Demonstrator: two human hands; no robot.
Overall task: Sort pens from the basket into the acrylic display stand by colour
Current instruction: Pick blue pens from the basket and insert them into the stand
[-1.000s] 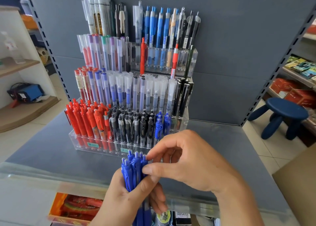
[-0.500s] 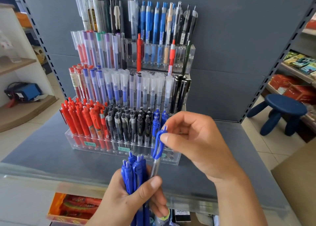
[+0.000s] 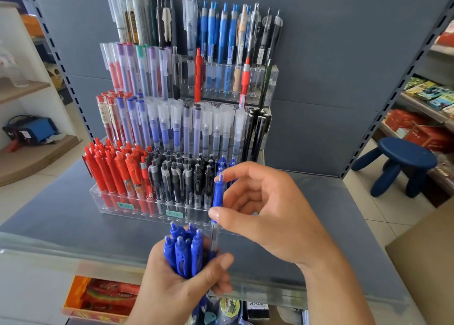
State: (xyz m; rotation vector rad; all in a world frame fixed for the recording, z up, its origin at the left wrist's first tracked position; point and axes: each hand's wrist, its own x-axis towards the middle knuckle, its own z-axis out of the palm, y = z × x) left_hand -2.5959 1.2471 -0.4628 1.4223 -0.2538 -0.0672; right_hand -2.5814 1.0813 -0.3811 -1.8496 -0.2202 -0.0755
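My left hand (image 3: 186,285) grips a bundle of blue pens (image 3: 183,251) upright, just in front of the tiered acrylic display stand (image 3: 137,208). My right hand (image 3: 265,216) pinches a single blue pen (image 3: 217,197) by its top, lifted partly out of the bundle, its lower end still by my left thumb. The stand's front row holds red pens (image 3: 110,170) at the left, black pens (image 3: 181,177) in the middle and a few blue pens (image 3: 224,163) at the right. The basket is not in view.
The stand sits on a grey shelf (image 3: 61,216) against a grey back panel. Higher tiers hold capped and clip pens. A blue stool (image 3: 403,162) stands at the right, a cardboard box (image 3: 427,263) at the lower right, and packaged goods (image 3: 103,297) lie below the shelf.
My right hand has drawn one blue pen up out of the bundle and raised it toward the stand's front row. My left hand has stayed in place.
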